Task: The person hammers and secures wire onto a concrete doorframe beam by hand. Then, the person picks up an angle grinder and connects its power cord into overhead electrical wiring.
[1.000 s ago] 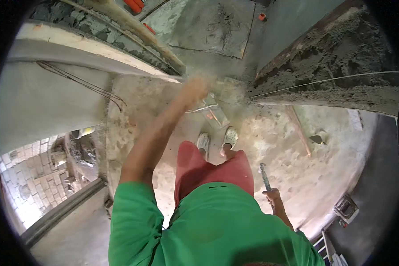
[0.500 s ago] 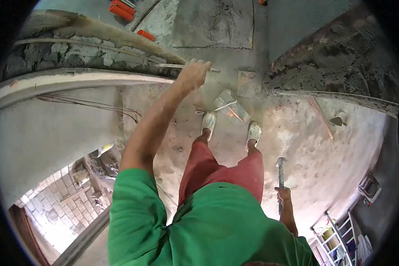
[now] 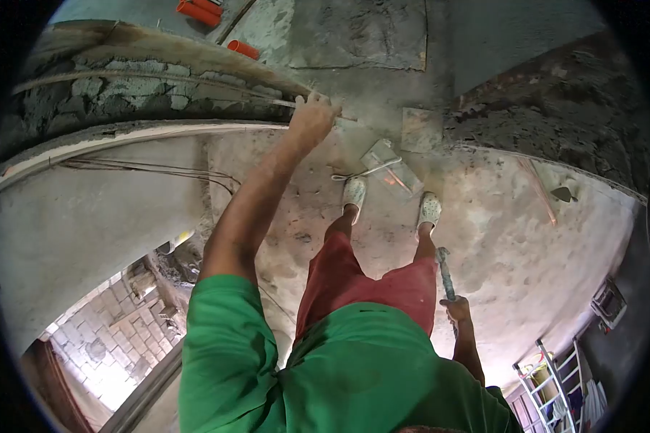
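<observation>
My left hand [image 3: 315, 117] is closed around a thin metal rod [image 3: 348, 118] beside the end of a rough masonry wall [image 3: 130, 92]. One end of the rod sticks out past my fingers; the other runs along the wall's edge. Low on the right, my right hand [image 3: 456, 310] grips a hammer [image 3: 446, 274] by its handle, with the head raised near my right leg. On the floor in front of my shoes lies a clear plastic bag or sheet [image 3: 391, 169] with an orange stick-like thing and a pale strap on it.
Orange pipes [image 3: 198, 11] lie beyond the wall. A trowel-like tool [image 3: 563, 194] and thin rods [image 3: 538, 191] are on the floor at right. Another rough wall edge [image 3: 556, 94] stands opposite. A ladder [image 3: 549, 382] leans at lower right, and cables [image 3: 152, 168] hang at left.
The hammer has moved left toward my leg and its head has tilted. My left hand stays at the wall with the rod, its fingers slightly shifted. The view has moved a little.
</observation>
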`<action>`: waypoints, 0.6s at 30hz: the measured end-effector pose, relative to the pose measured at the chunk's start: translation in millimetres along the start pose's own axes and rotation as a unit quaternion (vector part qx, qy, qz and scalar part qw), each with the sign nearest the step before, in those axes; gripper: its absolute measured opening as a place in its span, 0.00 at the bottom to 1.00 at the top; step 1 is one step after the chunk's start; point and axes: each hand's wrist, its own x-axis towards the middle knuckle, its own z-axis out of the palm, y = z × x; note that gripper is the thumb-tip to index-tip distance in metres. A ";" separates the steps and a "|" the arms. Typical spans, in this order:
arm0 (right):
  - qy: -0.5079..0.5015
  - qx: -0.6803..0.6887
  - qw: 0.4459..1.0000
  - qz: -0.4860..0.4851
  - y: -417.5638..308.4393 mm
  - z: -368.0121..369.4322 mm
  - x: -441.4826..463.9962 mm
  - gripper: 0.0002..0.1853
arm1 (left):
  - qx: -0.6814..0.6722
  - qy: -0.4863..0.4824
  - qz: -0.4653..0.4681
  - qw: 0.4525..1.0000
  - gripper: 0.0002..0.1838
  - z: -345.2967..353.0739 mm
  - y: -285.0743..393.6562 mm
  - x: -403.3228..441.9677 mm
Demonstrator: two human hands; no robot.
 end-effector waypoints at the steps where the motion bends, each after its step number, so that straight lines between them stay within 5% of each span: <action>1: 0.004 0.018 1.000 -0.015 -5.3 1.1 -3.3 0.12 | 0.001 -0.002 0.001 1.000 0.12 3.1 -0.1 -4.1; 4: -0.003 0.071 0.997 -0.030 -24.4 5.2 -13.5 0.11 | -0.063 0.000 -0.015 0.998 0.10 12.3 0.9 -6.5; 7: -0.013 0.114 0.992 -0.044 -56.2 6.4 -29.3 0.11 | -0.048 0.099 -0.124 0.986 0.09 8.1 -10.3 11.8; 14: -0.024 0.128 0.980 -0.152 -102.1 29.3 -25.0 0.16 | -0.059 0.103 -0.094 0.988 0.09 31.4 -19.2 2.5; 16: -0.039 0.167 0.958 -0.228 -132.8 38.1 -40.4 0.15 | 0.024 0.124 -0.100 0.987 0.15 44.0 -42.2 -5.0; 18: -0.045 0.169 0.952 -0.252 -162.7 44.9 -58.0 0.14 | 0.061 0.141 -0.105 0.982 0.11 71.2 -89.4 -12.6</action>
